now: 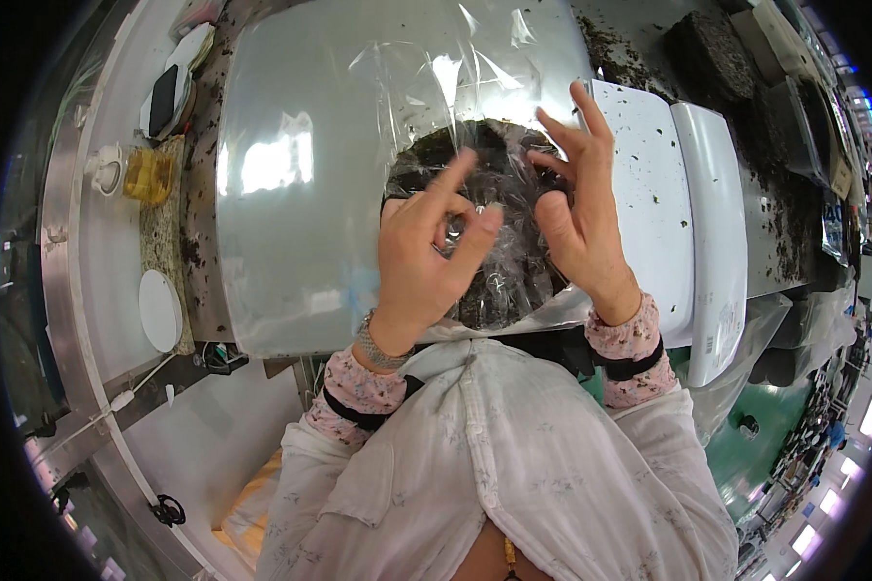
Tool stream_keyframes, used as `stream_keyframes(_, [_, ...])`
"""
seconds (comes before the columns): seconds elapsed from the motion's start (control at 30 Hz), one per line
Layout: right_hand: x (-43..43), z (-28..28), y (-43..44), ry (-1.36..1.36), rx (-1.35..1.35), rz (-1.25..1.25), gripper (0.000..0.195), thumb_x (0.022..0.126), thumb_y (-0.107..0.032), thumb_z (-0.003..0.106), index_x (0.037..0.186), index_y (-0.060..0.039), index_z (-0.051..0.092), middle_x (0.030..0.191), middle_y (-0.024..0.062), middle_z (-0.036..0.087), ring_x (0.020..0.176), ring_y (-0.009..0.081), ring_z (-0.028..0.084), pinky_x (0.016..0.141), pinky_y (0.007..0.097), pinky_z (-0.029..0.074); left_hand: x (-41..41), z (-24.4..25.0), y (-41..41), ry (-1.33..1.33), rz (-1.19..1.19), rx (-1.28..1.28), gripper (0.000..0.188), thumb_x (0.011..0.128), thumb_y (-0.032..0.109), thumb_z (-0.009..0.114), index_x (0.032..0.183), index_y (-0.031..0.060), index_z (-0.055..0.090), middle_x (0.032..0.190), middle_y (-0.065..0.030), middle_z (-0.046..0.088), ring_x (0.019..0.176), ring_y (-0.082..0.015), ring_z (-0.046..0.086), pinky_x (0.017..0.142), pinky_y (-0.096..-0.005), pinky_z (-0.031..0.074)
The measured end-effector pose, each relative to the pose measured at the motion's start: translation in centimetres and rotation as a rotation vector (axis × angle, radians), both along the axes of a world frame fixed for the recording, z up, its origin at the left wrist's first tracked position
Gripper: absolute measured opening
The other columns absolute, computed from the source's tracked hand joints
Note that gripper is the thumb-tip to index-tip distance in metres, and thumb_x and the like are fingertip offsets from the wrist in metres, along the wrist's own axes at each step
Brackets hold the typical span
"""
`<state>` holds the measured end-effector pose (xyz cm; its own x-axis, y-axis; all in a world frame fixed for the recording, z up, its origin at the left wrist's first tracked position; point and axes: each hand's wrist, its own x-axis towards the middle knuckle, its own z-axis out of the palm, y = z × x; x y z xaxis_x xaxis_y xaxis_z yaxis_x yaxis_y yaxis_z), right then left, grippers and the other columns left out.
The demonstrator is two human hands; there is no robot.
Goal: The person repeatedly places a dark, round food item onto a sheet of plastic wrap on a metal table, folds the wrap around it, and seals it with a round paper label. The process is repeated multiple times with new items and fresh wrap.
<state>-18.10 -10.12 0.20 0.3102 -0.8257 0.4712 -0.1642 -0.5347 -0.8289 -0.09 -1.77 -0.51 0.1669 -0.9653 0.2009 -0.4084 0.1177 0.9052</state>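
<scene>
A round, dark mass of leafy material (488, 294) lies in front of me under crinkled clear plastic film (407, 80), which shines with reflections. Over its left side is my left hand (425, 243), its index finger and thumb apart and the other fingers curled; nothing shows in its grasp. My right hand (585, 210) hovers at the mass's right edge, fingers spread and holding nothing that I can see. Whether either hand touches the film is unclear. Beneath everything is a large, glossy plastic-covered surface (298, 240).
To the right lie a white sheet (647, 174) with dark crumbs and a white rolled-edge packet (716, 240). A dark block (712, 54) stands at upper right. At left are a jug of yellow liquid (147, 176), a white disc (160, 311) and a phone-like dark slab (163, 100).
</scene>
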Motion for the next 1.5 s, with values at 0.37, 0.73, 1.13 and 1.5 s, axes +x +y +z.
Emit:
stream_keyframes(0.37, [-0.7,0.2,-0.7,0.393,-0.211,0.223,0.06,0.102,-0.063,0.057,0.125,-0.0093,0.071,0.107,0.0106,0.068,0.118,0.032,0.059,0.106,0.0469,0.04,0.2,-0.5,-1.5,0.384,0.126,-0.212,0.063,0.096,0.025,0.077,0.149,0.0005,0.052,0.127,-0.0166,0.065,0.108,-0.025,0.062,0.118,-0.0411,0.033])
stream_keyframes(0.73, [-0.8,-0.5,-1.7,0.265,-0.153,0.371,0.047,0.109,-0.048,0.053,0.117,-0.0032,0.064,0.109,0.0134,0.066,0.096,0.0324,0.065,0.103,0.0478,0.048,0.2,-0.4,-2.0,0.369,0.092,-0.221,0.045,0.087,0.02,0.08,0.129,0.0067,0.07,0.146,-0.02,0.056,0.137,-0.0347,0.051,0.12,-0.0462,0.034])
stream_keyframes(1.13, [1.6,-0.5,-1.2,0.335,-0.079,0.124,0.017,0.103,-0.012,0.06,0.111,0.0003,0.069,0.109,0.0132,0.073,0.098,0.0361,0.07,0.089,0.0423,0.056,1.8,0.9,-1.4,-0.062,-0.313,-0.23,0.088,0.081,0.017,0.082,0.157,-0.0011,0.042,0.166,-0.0296,0.032,0.154,-0.0471,0.035,0.126,-0.0585,0.025])
stream_keyframes(1.5, [2.6,-0.6,-0.6,0.172,0.133,0.059,0.051,0.111,-0.03,0.052,0.147,0.0054,0.049,0.148,0.028,0.052,0.124,0.0408,0.063,0.102,0.0443,0.052,0.6,-0.6,-1.4,-0.583,-0.296,-0.053,0.094,0.074,0.03,0.087,0.153,-0.0047,0.049,0.16,-0.027,0.043,0.147,-0.0431,0.044,0.126,-0.0562,0.029])
